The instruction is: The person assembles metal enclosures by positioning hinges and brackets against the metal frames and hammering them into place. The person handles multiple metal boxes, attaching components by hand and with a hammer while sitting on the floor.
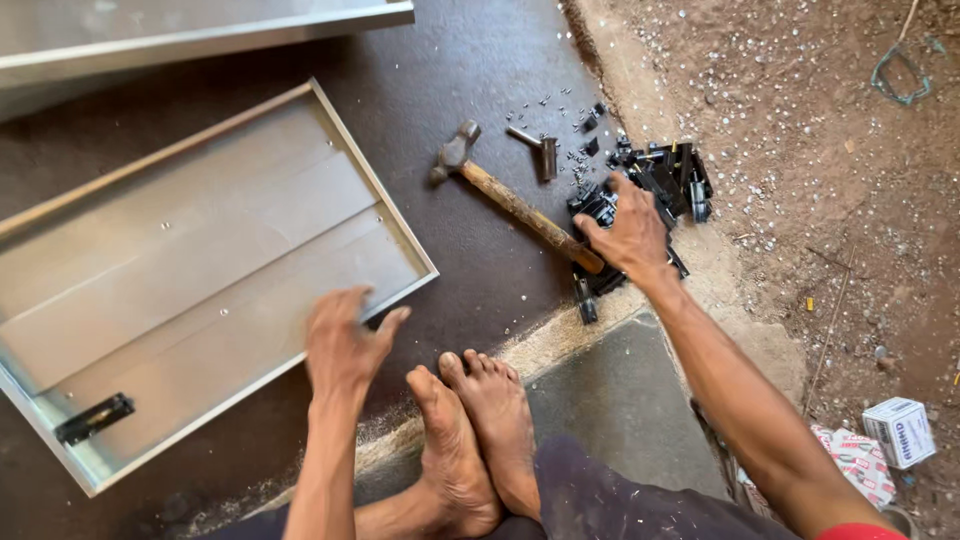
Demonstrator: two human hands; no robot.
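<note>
My left hand [342,340] hovers with fingers spread over the near right edge of a shallow sheet-metal panel [190,270], holding nothing. The panel lies flat on the dark floor and carries a black latch [93,418] near its lower left corner. My right hand [628,232] reaches into a pile of small black metal fittings [668,180], fingers apart on top of them. Whether it holds a piece, I cannot tell. A hammer [505,195] with a wooden handle lies just left of that hand, its head pointing away from me.
A second metal frame [200,35] lies at the top left. Small screws and a short metal punch [535,148] are scattered beside the hammer. My bare feet [470,440] rest between my arms. Dirt ground lies to the right, with small cardboard boxes [898,432] at the lower right.
</note>
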